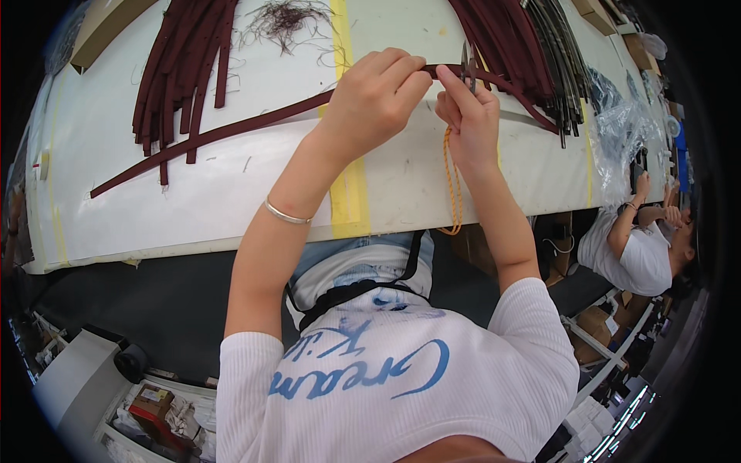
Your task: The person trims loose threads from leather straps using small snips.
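Observation:
A long maroon fabric strip [231, 134] runs slantwise over the white table, its middle raised between my hands. My left hand [378, 96] pinches it, thumb and fingertips together. Close by on the right, my right hand [472, 119] is closed around small metal thread snips [468, 65], blades pointing away from me, right at the strip. The index finger and thumb seem to touch the strip too. An orange cord loop [448, 166] hangs below that hand toward the table edge. My fingers partly hide the snips' handles.
Piles of maroon strips lie at the far left [181, 69] and far right [509, 46], with dark, shiny strips [559, 62] beside the right one. Loose thread ends [285, 19] are heaped between. Clear plastic [621, 127] and another person [637, 247] are on the right.

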Tool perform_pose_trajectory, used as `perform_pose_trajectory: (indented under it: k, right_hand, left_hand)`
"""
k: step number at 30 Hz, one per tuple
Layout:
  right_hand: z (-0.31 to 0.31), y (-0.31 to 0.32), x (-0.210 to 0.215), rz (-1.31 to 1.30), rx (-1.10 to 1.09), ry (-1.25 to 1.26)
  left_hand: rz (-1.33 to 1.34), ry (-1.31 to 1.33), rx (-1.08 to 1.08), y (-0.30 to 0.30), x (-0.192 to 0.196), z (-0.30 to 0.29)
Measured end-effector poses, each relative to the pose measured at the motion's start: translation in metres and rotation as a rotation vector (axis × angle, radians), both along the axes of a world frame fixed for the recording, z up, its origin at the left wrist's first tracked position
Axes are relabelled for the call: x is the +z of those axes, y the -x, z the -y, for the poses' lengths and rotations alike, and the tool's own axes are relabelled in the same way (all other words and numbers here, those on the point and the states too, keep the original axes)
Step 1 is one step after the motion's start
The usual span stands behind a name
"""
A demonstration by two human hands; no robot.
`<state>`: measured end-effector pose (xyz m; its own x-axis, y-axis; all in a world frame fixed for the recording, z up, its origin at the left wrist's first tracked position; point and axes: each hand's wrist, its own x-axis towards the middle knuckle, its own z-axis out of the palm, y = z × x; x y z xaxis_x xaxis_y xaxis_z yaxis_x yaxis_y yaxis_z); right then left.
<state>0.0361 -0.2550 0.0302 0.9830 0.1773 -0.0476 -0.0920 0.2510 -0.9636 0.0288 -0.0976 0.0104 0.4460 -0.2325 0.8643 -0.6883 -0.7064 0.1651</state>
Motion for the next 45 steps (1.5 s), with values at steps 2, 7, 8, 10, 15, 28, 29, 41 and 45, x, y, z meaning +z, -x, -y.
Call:
perform_pose_trajectory:
  k: [2,7,8,10,15,28,29,41,45]
  right_hand:
    - [-0.001,0.0,0.0,0.005,0.002,-0.002]
    - [0.0,-0.001,-0.001,-0.014,0.012,-0.013]
    - [0.0,-0.001,-0.001,-0.016,0.012,-0.006]
    - [0.0,-0.001,-0.002,0.003,0.014,0.004]
    - [0.0,0.001,-0.002,0.059,0.02,0.043]
    - [0.003,0.003,0.0,0.047,-0.063,-0.021]
    - [0.006,0.0,-0.001,0.059,-0.098,-0.144]
    - [-0.005,0.012,0.017,0.247,-0.101,0.393]
    - [0.0,0.011,0.01,0.504,-0.229,0.615]
  left_hand:
    - [0.05,0.01,-0.008,0.0,-0.001,0.001]
    - [-0.086,0.21,0.076,0.0,0.005,-0.011]
    - [-0.087,0.21,0.076,0.0,0.006,-0.018]
    - [-0.209,0.27,0.312,-0.001,0.007,-0.033]
    - [-0.131,0.075,0.731,-0.006,0.008,-0.05]
    - [-0.752,0.297,-0.177,0.015,0.021,-0.031]
    - [-0.749,0.296,-0.178,0.014,0.021,-0.033]
    - [-0.965,0.424,-0.247,0.018,0.024,-0.027]
    - [-0.998,0.618,-0.328,0.018,0.029,-0.034]
